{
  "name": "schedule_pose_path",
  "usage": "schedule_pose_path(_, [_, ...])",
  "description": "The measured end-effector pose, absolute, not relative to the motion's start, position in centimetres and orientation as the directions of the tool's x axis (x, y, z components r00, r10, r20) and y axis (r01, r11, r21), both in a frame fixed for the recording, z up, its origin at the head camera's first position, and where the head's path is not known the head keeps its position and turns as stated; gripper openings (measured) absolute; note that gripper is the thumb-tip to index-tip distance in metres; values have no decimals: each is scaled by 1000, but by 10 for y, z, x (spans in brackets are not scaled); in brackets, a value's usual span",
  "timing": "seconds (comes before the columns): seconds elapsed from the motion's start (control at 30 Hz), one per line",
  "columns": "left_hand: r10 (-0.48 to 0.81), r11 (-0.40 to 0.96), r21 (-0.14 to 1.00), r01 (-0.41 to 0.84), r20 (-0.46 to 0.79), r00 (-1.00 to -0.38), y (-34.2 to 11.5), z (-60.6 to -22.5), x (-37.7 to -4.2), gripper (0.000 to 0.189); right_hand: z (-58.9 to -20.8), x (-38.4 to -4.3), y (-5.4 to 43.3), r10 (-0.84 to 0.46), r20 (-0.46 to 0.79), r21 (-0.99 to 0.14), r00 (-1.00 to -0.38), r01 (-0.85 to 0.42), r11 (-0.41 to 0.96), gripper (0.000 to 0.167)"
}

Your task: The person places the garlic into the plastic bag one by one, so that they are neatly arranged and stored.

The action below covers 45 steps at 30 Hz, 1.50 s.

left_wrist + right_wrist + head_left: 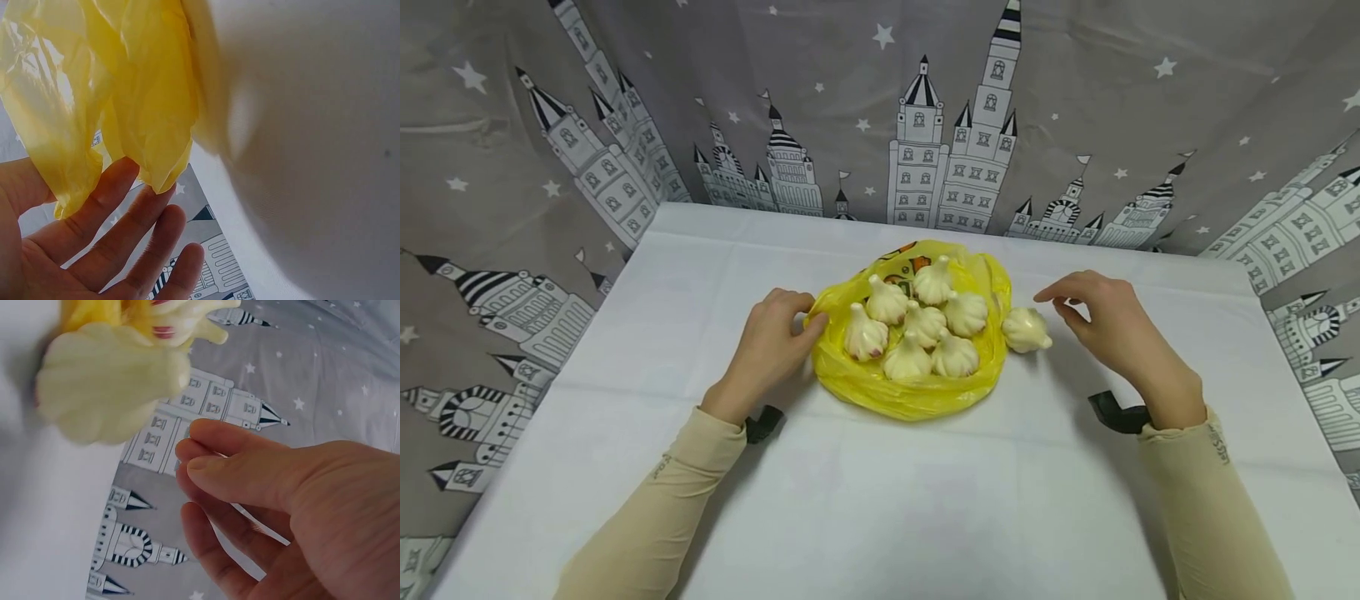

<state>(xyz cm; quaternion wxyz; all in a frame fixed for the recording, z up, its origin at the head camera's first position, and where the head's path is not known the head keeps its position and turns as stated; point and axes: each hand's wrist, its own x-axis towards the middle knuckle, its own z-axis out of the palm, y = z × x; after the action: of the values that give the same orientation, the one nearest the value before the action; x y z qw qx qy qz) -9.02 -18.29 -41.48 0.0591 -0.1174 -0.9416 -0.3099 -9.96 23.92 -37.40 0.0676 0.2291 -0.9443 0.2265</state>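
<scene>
A yellow plastic bag (910, 406) lies spread on the white table with its mouth up, several garlic bulbs (925, 323) inside it. My left hand (775, 337) is at the bag's left side, holding its rim between thumb and fingers. In the left wrist view the thin yellow film (147, 94) hangs between thumb and index finger. One more garlic bulb (1027, 330) lies on the table against the bag's right side. Just right of that bulb hovers my right hand (1093, 321), loosely bent and holding nothing. The right wrist view shows the bulb (103, 384) apart from the fingertips.
The white table (917, 517) reaches back to a grey curtain (835, 67) printed with castles and stars. A black strap (1118, 412) sits at the right wrist and another black strap (765, 423) at the left.
</scene>
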Motion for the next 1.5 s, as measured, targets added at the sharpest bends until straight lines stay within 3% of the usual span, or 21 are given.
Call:
schedule_pose_path(0.23, [187, 775, 577, 259, 182, -965, -182, -414, -91, 25, -375, -80, 257, -402, 180, -394, -898, -441, 807, 37])
schedule_pose_path(0.47, [187, 777, 576, 254, 174, -967, -183, -415, -91, 26, -384, -78, 253, -491, 173, -425, -854, -514, 745, 49])
schedule_pose_path(1.1, [187, 778, 577, 249, 165, -968, -183, -415, -91, 27, -400, -89, 250, -425, 393, -441, -815, -573, 691, 31])
schedule_pose_path(1.5, [191, 779, 573, 255, 172, -967, -183, -415, -90, 26, -394, -90, 253, -403, 425, -414, -811, -570, 710, 24])
